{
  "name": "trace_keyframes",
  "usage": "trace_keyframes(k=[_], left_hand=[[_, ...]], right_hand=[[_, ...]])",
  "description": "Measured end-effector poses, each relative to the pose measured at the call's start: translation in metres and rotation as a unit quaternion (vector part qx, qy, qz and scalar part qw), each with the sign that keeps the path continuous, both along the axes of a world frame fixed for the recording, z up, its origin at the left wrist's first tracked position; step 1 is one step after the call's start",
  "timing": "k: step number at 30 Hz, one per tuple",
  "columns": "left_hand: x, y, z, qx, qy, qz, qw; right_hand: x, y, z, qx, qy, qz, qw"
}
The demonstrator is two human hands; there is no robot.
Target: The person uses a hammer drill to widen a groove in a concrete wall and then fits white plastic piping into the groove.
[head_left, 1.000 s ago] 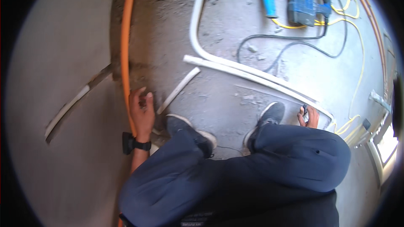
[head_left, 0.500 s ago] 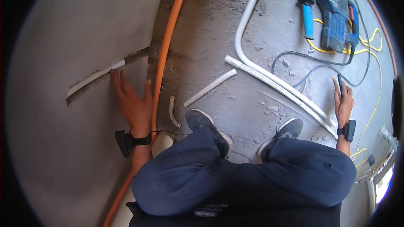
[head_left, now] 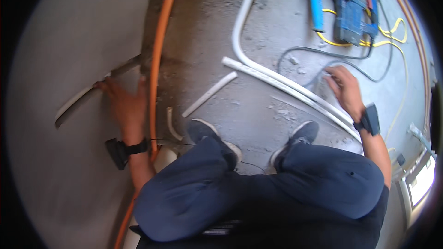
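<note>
The left hand (head_left: 125, 108) is spread, its thumb standing away from the fingers, and its fingertips rest at the upper end of a white, round, smooth plastic pipe (head_left: 76, 101) set in a wall groove. The right hand (head_left: 347, 91) hangs over the floor with fingers bent and loosely curled; blur hides whether anything sits between them, so its grip cannot be told. Each wrist wears a black strap with a dark, boxy device.

The groove (head_left: 125, 67) is a narrow, slanting slot with rough, chipped edges, cut into a flat, matt grey wall (head_left: 78, 170); beyond the white pipe, it runs on dark toward the wall's foot. Just beside the left hand, a glossy orange tube (head_left: 158, 50) follows the wall's base in a long curve. Nearby on the floor lie a small, curved white pipe offcut (head_left: 170, 125) and a short, nearly straight white pipe piece (head_left: 210, 94).

Between the hands, a long white pipe with a rounded bend (head_left: 248, 2) lies next to a straight white pipe (head_left: 265, 80). The concrete floor (head_left: 249, 110) is dusty, gritty and strewn with crumbs of rubble. Farther out rests a bulky blue-and-black power tool (head_left: 350, 16) with a light-blue cylindrical side handle (head_left: 316, 14), among a thin black cable (head_left: 323, 53) and a looping yellow cord (head_left: 328, 41).
</note>
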State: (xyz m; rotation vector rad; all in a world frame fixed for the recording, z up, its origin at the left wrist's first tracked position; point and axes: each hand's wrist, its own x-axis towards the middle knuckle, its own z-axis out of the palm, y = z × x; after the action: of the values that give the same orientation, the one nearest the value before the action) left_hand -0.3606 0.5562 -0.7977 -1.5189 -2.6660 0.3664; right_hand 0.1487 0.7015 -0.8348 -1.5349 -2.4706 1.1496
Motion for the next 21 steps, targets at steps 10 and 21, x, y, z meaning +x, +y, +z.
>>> trace_keyframes(k=[10, 21], left_hand=[[-0.01, 0.005, -0.013, 0.023, -0.006, 0.026, 0.999], [0.0, -0.003, -0.015, 0.026, 0.035, -0.019, 0.999]], right_hand=[[-0.114, 0.03, -0.035, -0.12, -0.143, 0.284, 0.941], [-0.111, 0.004, -0.061, -0.133, -0.106, 0.277, 0.946]])
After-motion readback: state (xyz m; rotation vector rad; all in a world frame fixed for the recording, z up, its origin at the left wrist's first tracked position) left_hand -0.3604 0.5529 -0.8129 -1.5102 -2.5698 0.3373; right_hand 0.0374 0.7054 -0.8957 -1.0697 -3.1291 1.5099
